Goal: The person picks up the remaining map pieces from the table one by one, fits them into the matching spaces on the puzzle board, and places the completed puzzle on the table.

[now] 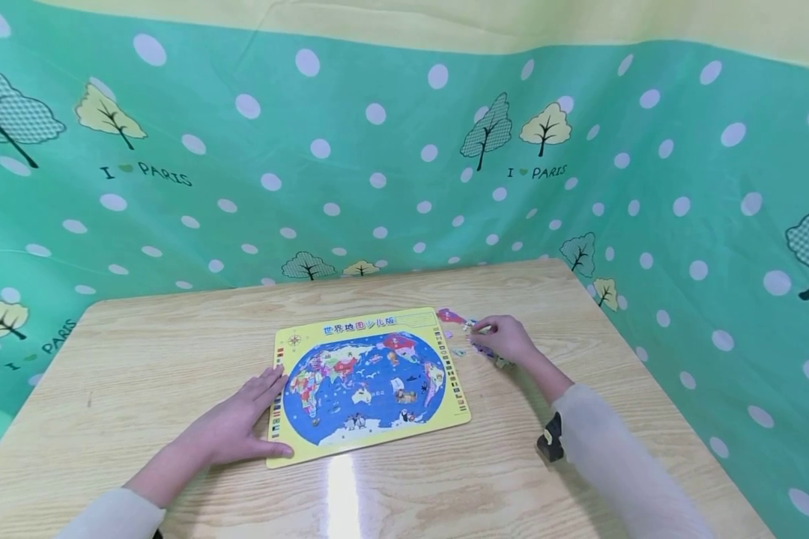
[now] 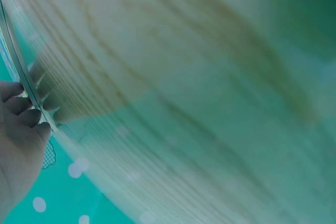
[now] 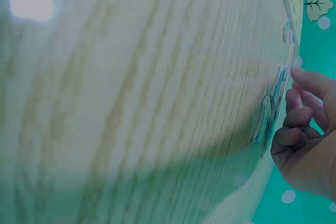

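A yellow-bordered world map puzzle board [image 1: 369, 449] with Chinese lettering lies on the wooden table. Along its left edge rests my left hand [image 1: 239, 419], fingers straight on the border and thumb at the lower corner; the left wrist view shows that hand [image 2: 21, 140] at the board's side. To the right of the board, my right hand [image 1: 508, 340] reaches among small colored puzzle pieces [image 1: 460, 352], its thumb and index finger bent toward them. The right wrist view has the right hand [image 3: 310, 135] with curled fingers beside flat pieces [image 3: 262, 116]; whether one is pinched is unclear.
A pink-red piece [image 1: 450, 317] lies by the board's upper right corner. The wooden table [image 1: 175, 337] meets a green dotted cloth [image 1: 377, 180] behind and to the right. A black wrist device [image 1: 550, 438] sits under the right sleeve.
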`<state>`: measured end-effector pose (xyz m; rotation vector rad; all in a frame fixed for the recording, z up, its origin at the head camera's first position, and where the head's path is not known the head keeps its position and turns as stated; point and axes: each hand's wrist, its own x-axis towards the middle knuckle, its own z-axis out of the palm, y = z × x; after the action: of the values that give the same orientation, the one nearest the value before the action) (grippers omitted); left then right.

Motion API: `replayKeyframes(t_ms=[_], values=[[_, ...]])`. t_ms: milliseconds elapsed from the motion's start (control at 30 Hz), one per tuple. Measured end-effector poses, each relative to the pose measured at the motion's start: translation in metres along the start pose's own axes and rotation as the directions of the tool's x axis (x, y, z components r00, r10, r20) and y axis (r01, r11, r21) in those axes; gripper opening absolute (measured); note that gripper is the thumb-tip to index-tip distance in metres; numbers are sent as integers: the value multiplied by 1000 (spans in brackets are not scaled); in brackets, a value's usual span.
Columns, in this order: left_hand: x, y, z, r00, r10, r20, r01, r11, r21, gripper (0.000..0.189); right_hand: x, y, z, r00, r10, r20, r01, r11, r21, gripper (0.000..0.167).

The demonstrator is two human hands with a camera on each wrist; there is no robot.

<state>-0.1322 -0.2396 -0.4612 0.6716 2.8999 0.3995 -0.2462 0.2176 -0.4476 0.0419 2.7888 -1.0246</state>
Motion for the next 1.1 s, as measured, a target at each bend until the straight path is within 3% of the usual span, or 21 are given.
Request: replayKeyframes(t_ms=[567, 1100], values=[[-1, 2, -2, 1000, -1, -1, 1, 1000, -1, 121, 4, 2, 2, 1000, -3, 14, 4, 1000, -26, 27], [-1, 2, -1, 1000, -5, 8, 6, 1000, -2, 120, 2, -3, 2, 999, 4, 39, -5, 1000, 10, 22]])
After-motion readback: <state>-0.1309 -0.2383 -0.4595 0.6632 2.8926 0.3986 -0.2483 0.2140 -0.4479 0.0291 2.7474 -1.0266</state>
